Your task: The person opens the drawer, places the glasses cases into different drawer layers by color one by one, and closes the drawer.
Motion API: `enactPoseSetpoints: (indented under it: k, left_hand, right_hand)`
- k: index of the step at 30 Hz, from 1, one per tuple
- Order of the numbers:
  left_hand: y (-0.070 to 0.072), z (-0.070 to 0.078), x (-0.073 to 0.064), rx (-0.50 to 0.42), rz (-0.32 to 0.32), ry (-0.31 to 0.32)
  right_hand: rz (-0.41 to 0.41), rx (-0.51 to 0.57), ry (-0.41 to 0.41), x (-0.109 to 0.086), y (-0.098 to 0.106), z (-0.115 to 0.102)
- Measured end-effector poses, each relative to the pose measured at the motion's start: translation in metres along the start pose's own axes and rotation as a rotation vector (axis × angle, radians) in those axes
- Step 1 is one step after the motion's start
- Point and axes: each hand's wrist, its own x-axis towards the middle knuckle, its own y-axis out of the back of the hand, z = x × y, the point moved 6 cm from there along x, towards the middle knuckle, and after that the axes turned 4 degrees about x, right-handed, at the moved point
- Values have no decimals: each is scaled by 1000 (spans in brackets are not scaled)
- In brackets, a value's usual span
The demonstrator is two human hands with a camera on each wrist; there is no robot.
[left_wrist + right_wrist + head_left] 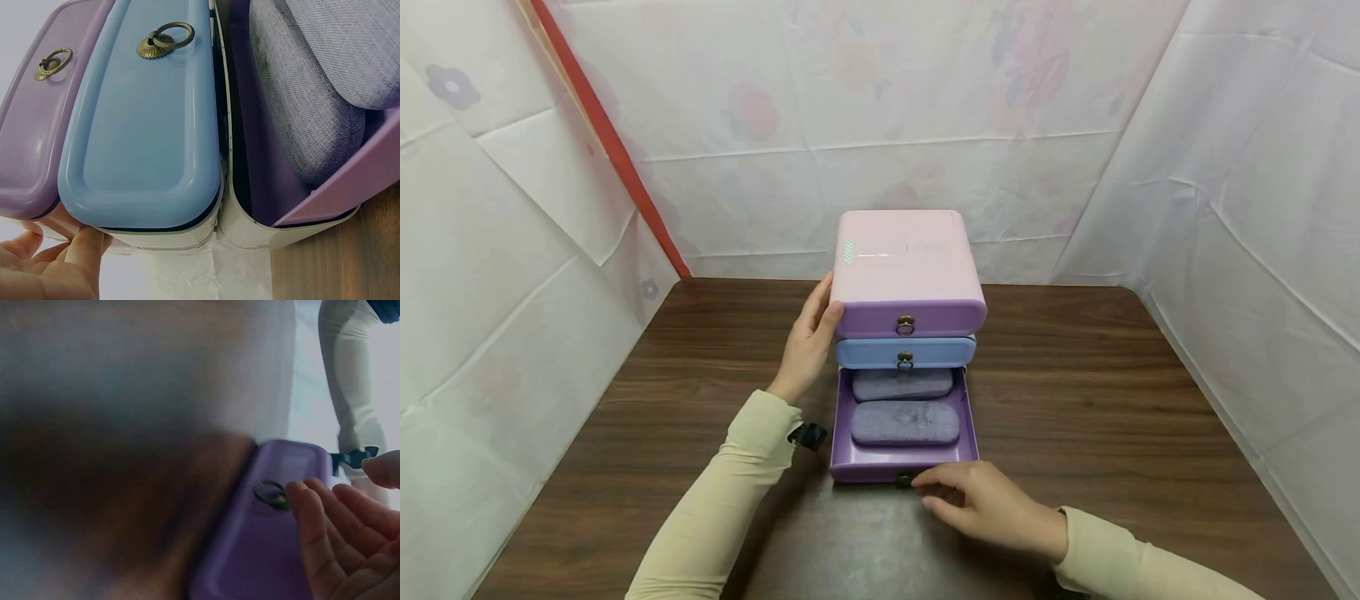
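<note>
A small three-tier drawer chest with a pink top (910, 254) stands at the table's middle. Its purple top drawer (868, 318) and blue middle drawer (865, 353) are closed; the purple bottom drawer (842, 454) is pulled out. Inside lie two grey fabric oblong cases, like glasses cases, the front one (905, 422) in full sight and the rear one (902, 384) partly under the blue drawer. My left hand (808, 342) rests against the chest's left side, near the top. At the bottom drawer's ring pull (270, 495), my right hand (988, 504) has its fingers extended and thumb apart.
Brown wood-grain table (1075, 400) surrounds the chest. White patterned sheeting (887, 108) hangs behind and on both sides, with a red strip (610, 137) at the left corner. Brass ring pulls (165, 40) jut from the drawer fronts.
</note>
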Motion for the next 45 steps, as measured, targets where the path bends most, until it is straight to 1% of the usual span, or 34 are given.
enactPoseSetpoints:
  k: [4, 7, 9, 12, 17, 24, 31, 38, 45]
  left_hand:
    - [-1, 0, 0, -7, -3, 0]
    - [-1, 0, 0, -8, -5, 1]
    - [-1, 0, 0, -9, -3, 5]
    - [-2, 0, 0, -13, -3, 7]
    - [-2, 1, 0, -24, -7, 2]
    - [-2, 2, 0, -21, -11, -1]
    - [-2, 2, 0, -24, -10, 2]
    - [-1, 2, -1, -22, -5, 1]
    - [0, 2, -1, -14, -2, 8]
  right_hand:
    - [-69, 126, -138, -4, -11, 14]
    - [-100, 234, -238, -7, -16, 24]
    - [-109, 289, -288, -9, -19, 30]
    - [-116, 341, -333, -11, -22, 37]
    - [-114, 389, -379, -12, -27, 44]
    - [-127, 534, -442, -13, -35, 48]
    - [-126, 606, -435, -12, -42, 50]
    - [-90, 731, -474, -10, -47, 54]
    - [-57, 799, -487, -9, -50, 53]
